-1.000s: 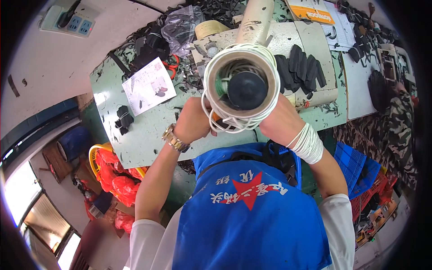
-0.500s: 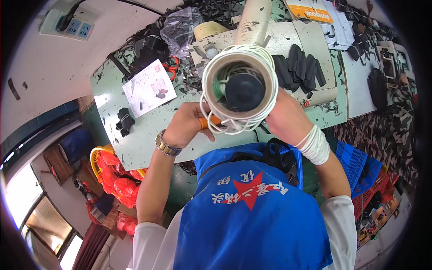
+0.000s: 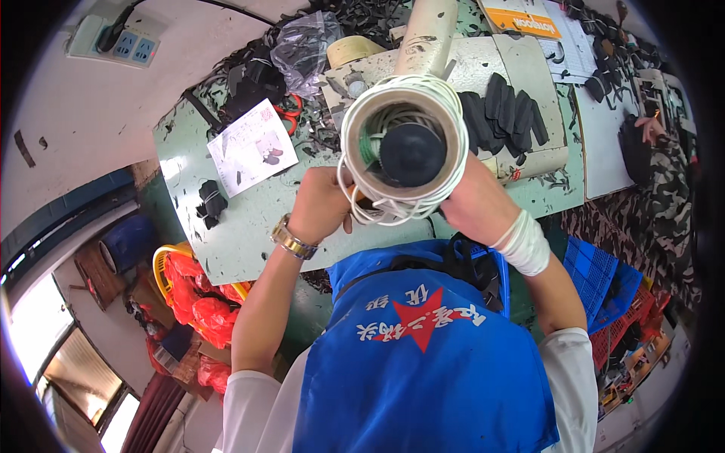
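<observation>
White cord is looping around the big spool (image 3: 402, 147) you are holding up close to the camera, just above picture centre. Your left hand (image 3: 321, 204) is closing on the loose coils at the spool's eight o'clock side, fingers curled around the strands, a metal watch (image 3: 291, 238) sitting on that wrist. Your right hand (image 3: 474, 202) is gripping the spool from its four o'clock side; the fingers are hiding behind the rim, so you are clearly holding it, though how tightly I cannot tell. A white wrap (image 3: 522, 241) is circling that wrist. Inside the spool's cardboard rim a dark round core is showing, with a few green strands beside it.

Beyond the spool, at twelve o'clock, a cream machine arm (image 3: 427, 34) is stretching away over the pale green counter (image 3: 249, 226). At two o'clock from the spool, a row of black flat pieces (image 3: 506, 106) is lying on the machine's bed. At ten o'clock a printed paper sheet (image 3: 251, 146) is lying flat on the counter, with small black pieces (image 3: 211, 202) near its lower left corner and a crumpled clear bag (image 3: 302, 49) further up. Red bags in a yellow basket (image 3: 189, 291) are sitting at eight o'clock, below the counter's edge. Your blue apron (image 3: 423, 355) is filling the six o'clock side.
</observation>
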Tool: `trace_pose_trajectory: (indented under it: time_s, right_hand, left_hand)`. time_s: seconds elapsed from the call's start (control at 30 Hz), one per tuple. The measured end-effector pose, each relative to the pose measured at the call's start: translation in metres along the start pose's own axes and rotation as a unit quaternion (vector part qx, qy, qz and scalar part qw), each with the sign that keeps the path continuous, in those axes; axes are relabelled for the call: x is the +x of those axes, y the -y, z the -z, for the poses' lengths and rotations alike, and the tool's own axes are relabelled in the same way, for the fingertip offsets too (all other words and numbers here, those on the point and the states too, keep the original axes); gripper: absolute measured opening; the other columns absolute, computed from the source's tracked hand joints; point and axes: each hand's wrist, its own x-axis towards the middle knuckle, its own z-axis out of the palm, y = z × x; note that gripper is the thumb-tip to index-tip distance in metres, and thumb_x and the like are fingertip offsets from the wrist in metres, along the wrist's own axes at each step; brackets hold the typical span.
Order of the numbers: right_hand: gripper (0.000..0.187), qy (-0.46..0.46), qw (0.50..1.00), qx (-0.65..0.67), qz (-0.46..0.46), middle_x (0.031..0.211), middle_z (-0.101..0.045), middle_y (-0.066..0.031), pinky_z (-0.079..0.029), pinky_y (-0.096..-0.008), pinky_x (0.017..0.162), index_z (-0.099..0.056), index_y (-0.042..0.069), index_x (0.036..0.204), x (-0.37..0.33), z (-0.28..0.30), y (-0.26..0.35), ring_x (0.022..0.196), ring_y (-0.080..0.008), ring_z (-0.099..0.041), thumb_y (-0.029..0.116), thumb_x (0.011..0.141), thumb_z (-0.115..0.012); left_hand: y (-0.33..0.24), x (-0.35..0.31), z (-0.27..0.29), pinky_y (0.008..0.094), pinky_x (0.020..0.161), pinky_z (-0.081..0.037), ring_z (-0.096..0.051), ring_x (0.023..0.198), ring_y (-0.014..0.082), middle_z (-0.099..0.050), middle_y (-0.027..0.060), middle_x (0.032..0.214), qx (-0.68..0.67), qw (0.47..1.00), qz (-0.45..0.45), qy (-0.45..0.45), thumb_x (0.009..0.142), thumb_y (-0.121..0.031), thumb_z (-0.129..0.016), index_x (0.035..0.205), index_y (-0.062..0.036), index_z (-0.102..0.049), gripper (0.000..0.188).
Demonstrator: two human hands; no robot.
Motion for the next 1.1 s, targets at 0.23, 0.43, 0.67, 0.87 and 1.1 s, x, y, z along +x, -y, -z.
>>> trace_pose_trajectory:
  time_s: [0.23, 0.43, 0.67, 0.87, 1.1]
  right_hand:
    - [0.027, 0.02, 0.998, -0.004, -0.056, 0.092, -0.055, -0.0165, -0.048, -0.0423, 0.08, -0.053, -0.002, 0.096, -0.002, 0.011, 0.006, 0.09, -0.0358, -0.056, -0.006, 0.07, -0.056]
    - [0.024, 0.002, 1.0, -0.017, -0.023, 0.097, -0.054, -0.0193, -0.047, -0.0409, 0.085, -0.055, -0.003, 0.092, 0.003, 0.002, 0.006, 0.095, -0.0358, -0.054, -0.006, 0.069, -0.058]
    - [0.045, -0.063, 0.99, -0.011, -0.129, 0.09, -0.055, -0.0176, -0.049, -0.0433, 0.075, -0.054, -0.002, 0.11, -0.024, 0.01, 0.034, 0.082, -0.0366, -0.058, 0.006, 0.07, -0.072]
    - [0.057, -0.154, 0.964, -0.174, -0.129, 0.09, -0.051, -0.0117, -0.041, -0.035, 0.065, -0.053, -0.009, 0.12, -0.052, -0.002, 0.06, 0.079, -0.0262, -0.051, 0.031, 0.08, -0.061]
    - [0.051, -0.167, 0.97, -0.123, -0.126, 0.113, -0.052, -0.0202, -0.035, -0.0482, 0.092, -0.056, -0.006, 0.116, -0.076, 0.003, 0.068, 0.11, -0.042, -0.045, 0.018, 0.071, -0.065]
  left_hand:
    - [0.039, -0.004, 0.018, 0.0277, 0.046, -0.053, -0.068, 0.07, 0.0245, -0.064, 0.0236, 0.11, -0.098, 0.993, -0.027, 0.053, 0.097, -0.018, -0.052, 0.128, 0.003, -0.048, 0.038]
    - [0.033, 0.009, 0.003, 0.0209, 0.037, -0.043, -0.064, 0.057, 0.0152, -0.067, 0.0124, 0.079, 0.012, 0.997, 0.058, 0.044, 0.097, -0.025, -0.053, 0.103, 0.0036, -0.063, 0.031]
    - [0.006, -0.048, -0.101, 0.0331, 0.078, -0.052, -0.062, 0.095, 0.0174, -0.067, 0.0143, 0.094, -0.295, 0.952, 0.046, 0.069, 0.093, -0.019, -0.06, 0.11, 0.0013, -0.06, 0.026]
    - [-0.025, -0.031, -0.13, 0.0262, 0.072, -0.049, -0.059, 0.085, 0.0131, -0.061, 0.004, 0.1, -0.415, 0.903, 0.101, 0.041, 0.099, -0.03, -0.051, 0.116, -0.0047, -0.053, 0.031]
    - [-0.021, -0.04, -0.126, 0.0354, 0.078, -0.056, -0.063, 0.096, 0.0203, -0.059, 0.0096, 0.108, -0.498, 0.854, 0.111, 0.107, 0.097, -0.027, -0.054, 0.123, -0.0025, -0.048, 0.036]
